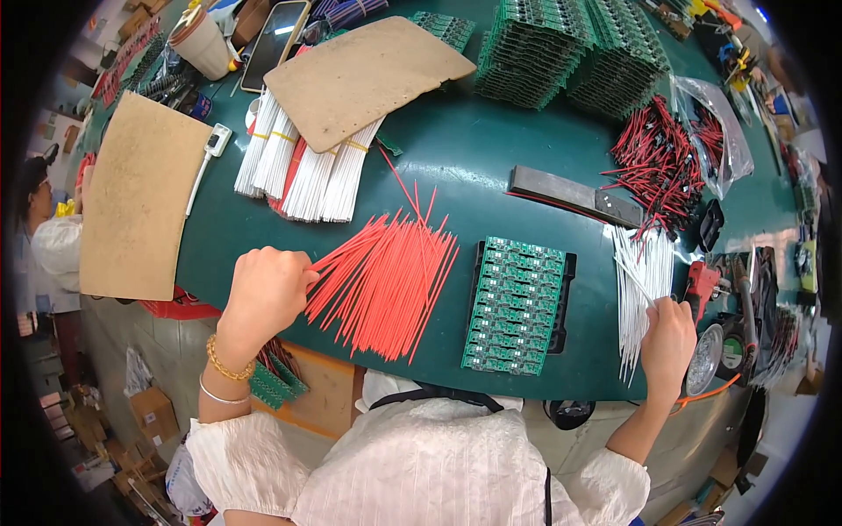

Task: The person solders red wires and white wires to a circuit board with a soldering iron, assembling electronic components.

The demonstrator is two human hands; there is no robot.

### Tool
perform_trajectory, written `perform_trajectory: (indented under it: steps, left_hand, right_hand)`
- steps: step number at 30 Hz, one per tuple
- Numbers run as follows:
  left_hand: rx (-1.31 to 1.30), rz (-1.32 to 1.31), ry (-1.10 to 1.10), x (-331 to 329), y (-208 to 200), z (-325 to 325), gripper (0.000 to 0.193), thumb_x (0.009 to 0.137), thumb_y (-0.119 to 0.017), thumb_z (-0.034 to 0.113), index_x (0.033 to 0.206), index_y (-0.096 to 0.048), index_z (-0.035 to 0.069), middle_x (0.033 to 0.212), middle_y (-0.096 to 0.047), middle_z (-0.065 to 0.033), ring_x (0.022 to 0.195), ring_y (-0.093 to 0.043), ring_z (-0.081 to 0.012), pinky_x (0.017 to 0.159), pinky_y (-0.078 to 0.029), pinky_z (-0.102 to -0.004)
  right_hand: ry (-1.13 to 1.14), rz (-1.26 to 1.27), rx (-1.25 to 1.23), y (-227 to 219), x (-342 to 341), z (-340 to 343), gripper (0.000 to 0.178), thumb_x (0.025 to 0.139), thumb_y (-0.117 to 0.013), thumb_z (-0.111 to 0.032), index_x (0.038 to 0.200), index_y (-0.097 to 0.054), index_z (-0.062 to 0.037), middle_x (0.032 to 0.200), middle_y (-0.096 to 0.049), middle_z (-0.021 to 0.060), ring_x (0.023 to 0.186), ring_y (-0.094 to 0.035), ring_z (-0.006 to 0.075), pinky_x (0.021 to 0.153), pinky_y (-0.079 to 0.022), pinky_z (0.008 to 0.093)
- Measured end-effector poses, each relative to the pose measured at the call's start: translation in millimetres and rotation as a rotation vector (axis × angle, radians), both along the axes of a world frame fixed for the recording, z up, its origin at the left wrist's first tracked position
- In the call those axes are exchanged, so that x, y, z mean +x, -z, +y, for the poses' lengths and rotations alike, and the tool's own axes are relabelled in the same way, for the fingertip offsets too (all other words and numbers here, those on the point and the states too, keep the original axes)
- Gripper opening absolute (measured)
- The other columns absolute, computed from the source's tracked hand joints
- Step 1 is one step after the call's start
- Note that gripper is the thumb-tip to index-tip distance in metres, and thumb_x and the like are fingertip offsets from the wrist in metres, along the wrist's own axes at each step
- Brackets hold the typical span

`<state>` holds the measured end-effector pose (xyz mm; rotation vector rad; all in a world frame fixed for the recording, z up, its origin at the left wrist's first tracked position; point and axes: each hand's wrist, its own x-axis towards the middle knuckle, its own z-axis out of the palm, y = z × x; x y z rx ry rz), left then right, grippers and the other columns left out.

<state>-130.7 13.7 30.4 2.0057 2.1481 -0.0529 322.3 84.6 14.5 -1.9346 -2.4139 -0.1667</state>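
My left hand (267,285) is closed at the left edge of a fanned pile of red wires (386,285), its fingertips pinching a red wire. On the right, my right hand (668,342) pinches the end of a white wire at the side of a pile of white wires (633,289). Between the two piles lies a panel of green circuit boards (515,307) on a black tray (558,337). A dark grey bar (574,195) lies behind the panel, its right end near the white wires.
Bundled white wires (303,175) lie under a brown board (368,83); another board (140,202) stands left. Stacked circuit boards (535,53), red-and-black wires (658,162) and a plastic bag (728,149) are behind. A red-handled tool (702,285) lies right. A person (57,237) sits far left.
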Motion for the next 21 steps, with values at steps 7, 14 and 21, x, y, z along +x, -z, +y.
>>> perform_trajectory:
  steps: [7, 14, 21]
  left_hand:
    - [0.025, -0.463, -0.094, -5.1, -14.4, -0.4, 0.007, 0.082, -0.067, 0.003, 0.083, -0.062, -0.003, 0.069, -0.066, -0.0161, 0.065, -0.067, -0.0238, 0.061, -0.053, -0.0339]
    - [0.807, -1.011, -0.495, 3.2, 27.2, -26.0, 0.010, 0.095, -0.052, -0.004, 0.101, -0.058, -0.007, 0.098, -0.068, -0.0160, 0.091, -0.068, -0.0215, 0.084, -0.055, -0.0300]
    - [0.791, -1.026, -0.650, 4.9, 69.2, -40.1, 0.013, 0.097, -0.052, 0.002, 0.103, -0.057, -0.008, 0.100, -0.068, -0.0187, 0.093, -0.068, -0.0243, 0.084, -0.056, -0.0320]
  right_hand:
    - [0.022, 0.276, 0.068, -4.5, 18.0, -2.1, 0.005, 0.085, -0.062, -0.003, 0.085, -0.060, 0.0018, 0.072, -0.061, 0.0095, 0.066, -0.054, 0.0236, 0.061, -0.043, 0.0356]
    - [0.255, 1.104, 0.447, -31.8, 14.9, -43.7, 0.013, 0.098, -0.051, -0.009, 0.102, -0.055, 0.0027, 0.080, -0.067, 0.0135, 0.062, -0.053, 0.0095, 0.056, -0.044, 0.0227]
    - [0.138, 0.914, 0.215, 43.7, -47.8, -50.3, 0.011, 0.097, -0.049, -0.005, 0.099, -0.057, 0.0025, 0.090, -0.070, 0.0107, 0.062, -0.053, 0.0091, 0.058, -0.044, 0.0214]
